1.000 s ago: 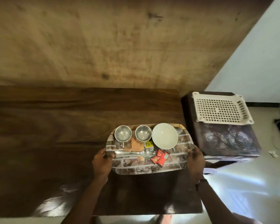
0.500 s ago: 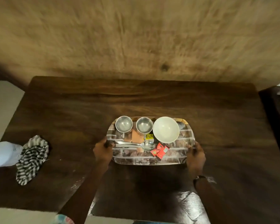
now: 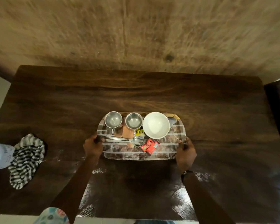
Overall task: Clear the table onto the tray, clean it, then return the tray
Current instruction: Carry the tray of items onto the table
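Patterned tray [image 3: 136, 155] at centre frame over dark wooden table [image 3: 217, 118], left hand [image 3: 92, 147] and right hand [image 3: 185, 152] gripping its side edges, two steel cups [image 3: 113, 119], white bowl [image 3: 155, 124], spoon [image 3: 136, 141], red packet [image 3: 150, 145] aboard, striped cloth [image 3: 26, 160] at left edge.

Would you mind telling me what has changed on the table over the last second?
The tray, gripped by the left hand and right hand, has travelled left, from the table's right end beside the side stand to mid-table. The striped cloth has come into view. Both grips and the load are unchanged: two steel cups, white bowl, spoon, red packet.
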`<action>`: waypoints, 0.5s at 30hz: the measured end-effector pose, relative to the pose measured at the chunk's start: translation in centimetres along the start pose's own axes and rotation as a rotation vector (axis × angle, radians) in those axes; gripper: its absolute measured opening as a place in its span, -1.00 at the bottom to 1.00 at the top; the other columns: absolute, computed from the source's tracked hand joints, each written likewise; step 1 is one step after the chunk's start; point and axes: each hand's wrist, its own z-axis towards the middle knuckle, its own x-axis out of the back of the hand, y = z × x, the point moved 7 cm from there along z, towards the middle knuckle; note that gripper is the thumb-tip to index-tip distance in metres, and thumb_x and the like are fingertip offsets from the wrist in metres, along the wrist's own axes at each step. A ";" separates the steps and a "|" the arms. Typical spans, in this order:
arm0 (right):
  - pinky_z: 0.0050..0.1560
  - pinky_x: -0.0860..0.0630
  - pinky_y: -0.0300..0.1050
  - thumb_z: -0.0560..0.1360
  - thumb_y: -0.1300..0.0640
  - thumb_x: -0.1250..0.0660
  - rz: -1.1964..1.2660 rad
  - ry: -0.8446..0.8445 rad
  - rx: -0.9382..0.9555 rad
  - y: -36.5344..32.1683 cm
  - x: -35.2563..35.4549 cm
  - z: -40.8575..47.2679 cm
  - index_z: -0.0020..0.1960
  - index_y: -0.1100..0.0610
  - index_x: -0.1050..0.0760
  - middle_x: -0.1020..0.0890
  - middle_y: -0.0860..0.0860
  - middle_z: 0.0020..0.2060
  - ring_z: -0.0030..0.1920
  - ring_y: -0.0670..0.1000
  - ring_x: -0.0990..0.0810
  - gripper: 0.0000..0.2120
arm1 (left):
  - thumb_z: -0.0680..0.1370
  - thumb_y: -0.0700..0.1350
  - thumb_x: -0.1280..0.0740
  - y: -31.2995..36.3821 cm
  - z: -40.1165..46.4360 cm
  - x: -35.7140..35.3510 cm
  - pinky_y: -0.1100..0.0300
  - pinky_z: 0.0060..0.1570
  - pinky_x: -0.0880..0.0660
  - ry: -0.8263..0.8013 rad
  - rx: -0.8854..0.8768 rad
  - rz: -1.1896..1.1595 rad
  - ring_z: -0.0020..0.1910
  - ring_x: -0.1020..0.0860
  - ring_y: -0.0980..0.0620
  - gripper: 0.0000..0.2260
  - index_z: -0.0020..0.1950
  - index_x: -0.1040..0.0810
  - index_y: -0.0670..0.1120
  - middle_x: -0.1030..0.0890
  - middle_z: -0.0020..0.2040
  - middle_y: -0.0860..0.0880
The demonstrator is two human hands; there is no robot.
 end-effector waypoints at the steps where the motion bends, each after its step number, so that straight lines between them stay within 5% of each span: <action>1: 0.18 -0.47 0.03 0.53 0.30 -0.30 0.008 0.005 -0.003 0.0 -0.1 -0.2 0.27 0.28 -0.50 -0.61 0.27 0.13 0.15 0.22 -0.57 -0.69 | 0.48 -0.24 -0.41 0.0 0.2 0.2 0.03 -0.01 -0.45 0.004 0.002 0.018 0.07 -0.58 -0.29 -0.72 0.18 -0.59 -0.25 -0.63 0.04 -0.36; 15: -0.05 -0.43 -0.19 0.50 0.20 -0.39 0.073 0.019 -0.020 0.0 -0.3 0.1 0.24 0.25 -0.55 -0.66 0.27 0.03 0.05 0.17 -0.62 -0.68 | 0.45 -0.27 -0.43 1.2 0.8 0.9 0.01 0.05 -0.45 0.036 -0.115 0.099 0.07 -0.57 -0.32 -0.71 0.17 -0.60 -0.26 -0.61 0.05 -0.38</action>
